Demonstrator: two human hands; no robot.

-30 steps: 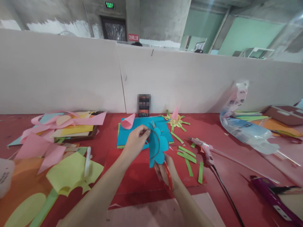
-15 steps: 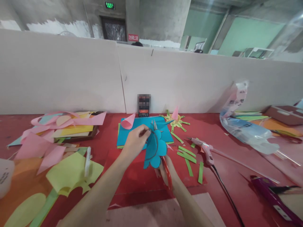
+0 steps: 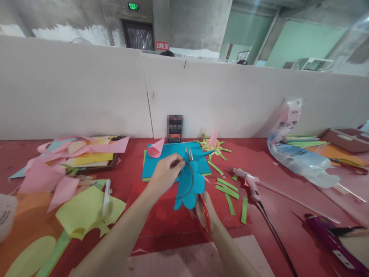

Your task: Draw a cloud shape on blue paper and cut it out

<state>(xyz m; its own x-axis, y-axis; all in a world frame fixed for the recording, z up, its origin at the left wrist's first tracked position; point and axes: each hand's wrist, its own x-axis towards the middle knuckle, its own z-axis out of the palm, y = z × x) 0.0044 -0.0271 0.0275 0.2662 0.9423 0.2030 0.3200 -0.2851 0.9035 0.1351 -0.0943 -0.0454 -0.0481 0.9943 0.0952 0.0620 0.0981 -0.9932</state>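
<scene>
My left hand (image 3: pixel 165 174) pinches the upper edge of a blue paper cut-out (image 3: pixel 190 184) with scalloped lobes and a dark drawn arc. It hangs above the red sheet (image 3: pixel 161 215). My right hand (image 3: pixel 206 213) grips red-handled scissors (image 3: pixel 205 212) below the cut-out. Their blades run up behind the paper and the tips (image 3: pixel 188 152) show above it. A larger blue sheet (image 3: pixel 161 163) lies flat behind, with a pink paper cone (image 3: pixel 155 148) on its corner.
Green paper strips (image 3: pixel 229 190) and a pink glue gun (image 3: pixel 248 184) with a black cord lie to the right. Pink and yellow paper piles (image 3: pixel 72 154) sit on the left, a yellow scrap with a white pen (image 3: pixel 106 198) nearer. A plastic bag (image 3: pixel 296 157) and purple tool (image 3: pixel 331 242) lie far right.
The blue cut-out has turned and swung left and down between my hands. The scissor tips have edged further up past the paper's top. Both hands stay in nearly the same place.
</scene>
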